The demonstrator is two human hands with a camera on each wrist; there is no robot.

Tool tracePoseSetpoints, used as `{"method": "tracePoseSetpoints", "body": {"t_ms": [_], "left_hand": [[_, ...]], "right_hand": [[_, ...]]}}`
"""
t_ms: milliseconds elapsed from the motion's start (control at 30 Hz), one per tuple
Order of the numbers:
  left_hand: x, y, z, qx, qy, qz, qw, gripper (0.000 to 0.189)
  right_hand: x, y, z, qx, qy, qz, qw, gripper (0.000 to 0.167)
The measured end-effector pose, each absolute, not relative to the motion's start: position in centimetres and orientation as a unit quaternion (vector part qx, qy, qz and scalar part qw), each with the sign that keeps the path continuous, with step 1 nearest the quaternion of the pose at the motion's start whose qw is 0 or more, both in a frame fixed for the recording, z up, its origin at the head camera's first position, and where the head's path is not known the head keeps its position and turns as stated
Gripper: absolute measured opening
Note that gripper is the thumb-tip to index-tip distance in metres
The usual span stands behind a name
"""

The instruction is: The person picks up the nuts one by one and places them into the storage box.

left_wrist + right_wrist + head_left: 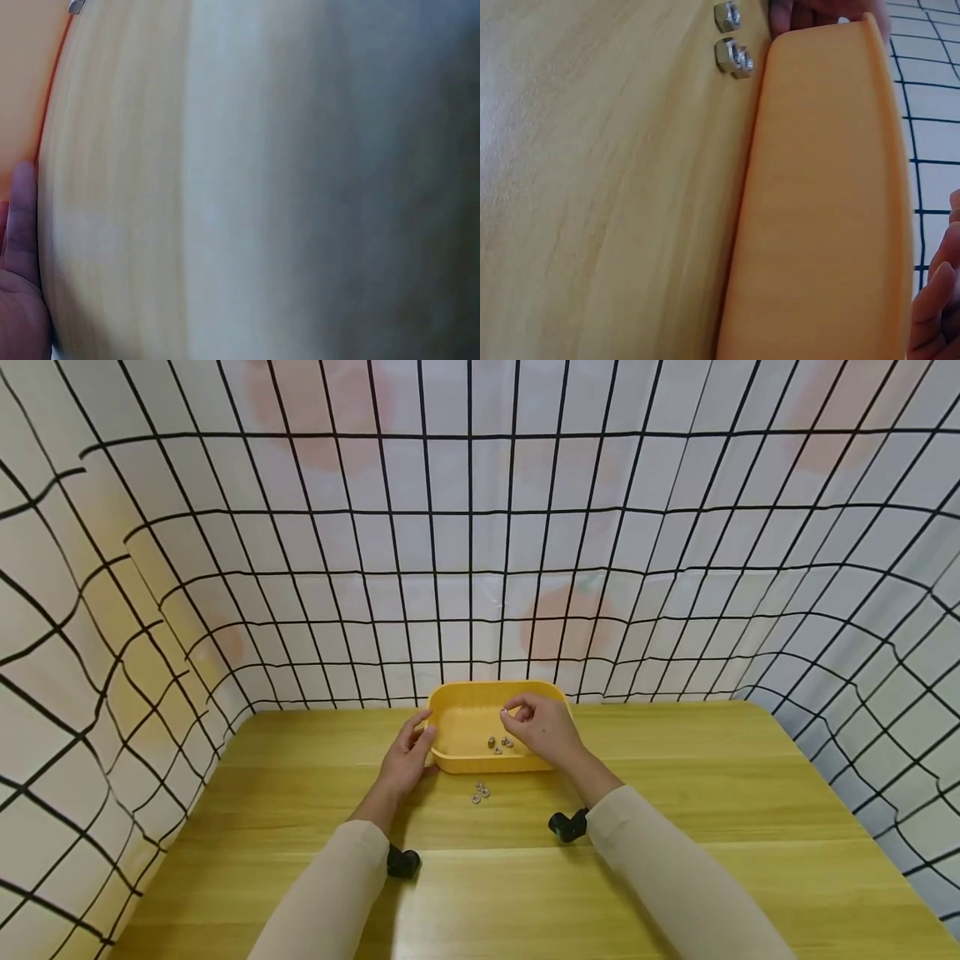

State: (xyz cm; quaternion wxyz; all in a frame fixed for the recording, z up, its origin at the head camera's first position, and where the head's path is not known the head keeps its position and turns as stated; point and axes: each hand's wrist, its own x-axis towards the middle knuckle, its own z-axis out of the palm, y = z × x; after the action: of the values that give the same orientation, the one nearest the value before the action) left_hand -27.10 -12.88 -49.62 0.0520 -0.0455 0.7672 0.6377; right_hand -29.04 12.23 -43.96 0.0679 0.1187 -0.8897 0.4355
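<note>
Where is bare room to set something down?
The wooden table is bare right of the yellow tray and left of the left hand. Crowded: in front of the tray, where hex nuts lie, and inside, near the right hand.

The nuts (726,16) look shiny metal, the tray (821,187) smooth plastic, the tabletop (480,893) glossy wood.

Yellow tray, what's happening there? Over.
Left grip against left end of tray. Right grip over tray, pinching something small. Three nuts on table; nothing visibly blocking.
</note>
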Motion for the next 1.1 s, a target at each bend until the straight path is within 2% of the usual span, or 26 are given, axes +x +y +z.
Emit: {"method": "tracePoseSetpoints", "body": {"t_ms": [633,1100], "left_hand": [[-27.4,-12.6,-50.0,-0.043,0.769,0.636,0.055,0.044],[-27.2,-12.9,-49.8,-0.041,0.769,0.636,0.048,0.045]], "right_hand": [[-30.4,12.2,-45.7,0.086,-0.907,0.411,0.029,0.013],[-30.9,12.0,-45.9,0.110,-0.906,0.410,-0.004,0.014]]}}
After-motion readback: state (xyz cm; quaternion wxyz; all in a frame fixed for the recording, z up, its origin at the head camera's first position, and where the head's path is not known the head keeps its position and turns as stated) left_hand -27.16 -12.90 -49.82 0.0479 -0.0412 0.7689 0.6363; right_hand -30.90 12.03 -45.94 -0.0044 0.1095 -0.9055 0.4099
